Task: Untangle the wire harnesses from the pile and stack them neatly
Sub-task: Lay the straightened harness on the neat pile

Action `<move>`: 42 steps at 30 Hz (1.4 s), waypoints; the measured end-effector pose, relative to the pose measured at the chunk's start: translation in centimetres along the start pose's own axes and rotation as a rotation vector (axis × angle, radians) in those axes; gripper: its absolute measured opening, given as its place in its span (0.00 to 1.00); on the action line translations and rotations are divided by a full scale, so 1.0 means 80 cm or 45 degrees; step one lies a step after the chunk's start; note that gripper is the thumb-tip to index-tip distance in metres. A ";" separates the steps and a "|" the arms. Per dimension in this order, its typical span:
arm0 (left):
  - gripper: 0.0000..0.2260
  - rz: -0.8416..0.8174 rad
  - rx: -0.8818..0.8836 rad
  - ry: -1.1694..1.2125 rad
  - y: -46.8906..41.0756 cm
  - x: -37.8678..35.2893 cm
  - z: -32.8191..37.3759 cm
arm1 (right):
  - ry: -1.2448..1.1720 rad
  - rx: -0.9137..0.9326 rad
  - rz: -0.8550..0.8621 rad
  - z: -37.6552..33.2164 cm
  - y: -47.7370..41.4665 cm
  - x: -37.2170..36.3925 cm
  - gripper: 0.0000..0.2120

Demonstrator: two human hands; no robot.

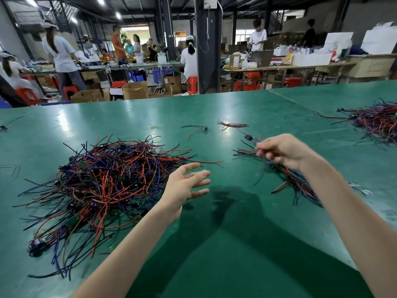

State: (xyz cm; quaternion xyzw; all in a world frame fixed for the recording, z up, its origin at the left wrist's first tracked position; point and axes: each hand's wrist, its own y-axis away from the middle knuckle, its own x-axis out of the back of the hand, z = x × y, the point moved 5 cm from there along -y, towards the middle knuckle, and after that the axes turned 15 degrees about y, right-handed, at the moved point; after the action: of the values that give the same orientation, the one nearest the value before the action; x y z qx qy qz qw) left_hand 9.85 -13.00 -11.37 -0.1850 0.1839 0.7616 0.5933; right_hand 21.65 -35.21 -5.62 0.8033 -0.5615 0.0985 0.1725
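Note:
A big tangled pile of red, blue and black wire harnesses (103, 186) lies on the green table (225, 244) to the left. My left hand (182, 188) hovers just right of that pile, fingers spread, palm empty. My right hand (283, 151) is raised over a smaller stack of harnesses (300, 186) on the right and pinches one blurred wire harness (251, 139), whose wires trail down toward the stack. My right forearm covers part of the stack.
Two loose harnesses (197, 130) (233, 125) and a rubber band (153, 127) lie further back on the table. Another large heap of wires (378, 123) sits at the far right. Beyond the table edge, people work at benches among red stools and cardboard boxes.

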 end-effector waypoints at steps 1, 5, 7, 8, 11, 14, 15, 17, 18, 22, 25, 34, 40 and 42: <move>0.14 0.004 0.005 -0.011 0.000 0.001 -0.001 | 0.085 -0.078 0.010 0.010 -0.003 0.016 0.09; 0.09 0.001 0.017 -0.078 -0.001 0.000 -0.006 | 0.568 -0.358 0.067 0.049 -0.007 0.059 0.10; 0.07 -0.025 0.022 -0.143 0.000 -0.003 -0.011 | 0.765 -0.417 0.099 0.057 -0.008 0.066 0.10; 0.06 -0.041 0.027 -0.191 0.001 -0.005 -0.015 | 0.837 -0.433 0.111 0.059 -0.009 0.066 0.10; 0.07 -0.092 0.017 -0.422 0.005 -0.011 -0.026 | 1.060 -0.458 0.221 0.060 -0.009 0.063 0.09; 0.08 -0.187 -0.003 -0.598 0.008 -0.018 -0.032 | 1.266 -0.428 0.371 0.055 -0.005 0.054 0.07; 0.07 -0.210 -0.001 -0.609 0.009 -0.019 -0.030 | 1.342 -0.420 0.429 0.051 -0.004 0.051 0.05; 0.07 -0.233 -0.026 -0.605 0.011 -0.021 -0.021 | 1.522 -0.405 0.573 0.038 0.001 0.041 0.05; 0.07 -0.236 -0.073 -0.606 0.013 -0.023 -0.013 | 1.601 -0.380 0.636 0.031 0.002 0.035 0.08; 0.10 -0.156 -0.540 -0.724 0.021 -0.026 0.057 | 1.703 -0.167 0.743 0.013 0.005 -0.002 0.15; 0.10 0.063 -0.909 -0.901 0.023 -0.004 0.118 | 1.736 0.101 0.680 0.013 0.008 -0.046 0.14; 0.13 0.504 -0.652 -1.734 -0.038 0.111 0.175 | 1.697 0.505 0.581 0.028 0.004 -0.123 0.08; 0.19 0.188 -0.355 -2.400 -0.077 0.089 0.150 | 1.612 0.506 0.569 0.031 0.005 -0.123 0.07; 0.16 0.164 -0.416 -2.401 -0.080 0.085 0.144 | 1.600 0.498 0.568 0.030 0.006 -0.122 0.08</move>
State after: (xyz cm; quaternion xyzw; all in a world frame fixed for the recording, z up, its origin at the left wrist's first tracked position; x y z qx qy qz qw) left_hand 13.75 -0.07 -5.19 0.4342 -0.4680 0.6445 0.4209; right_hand 17.73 -27.79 -11.18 0.4757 -0.4786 0.6775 0.2926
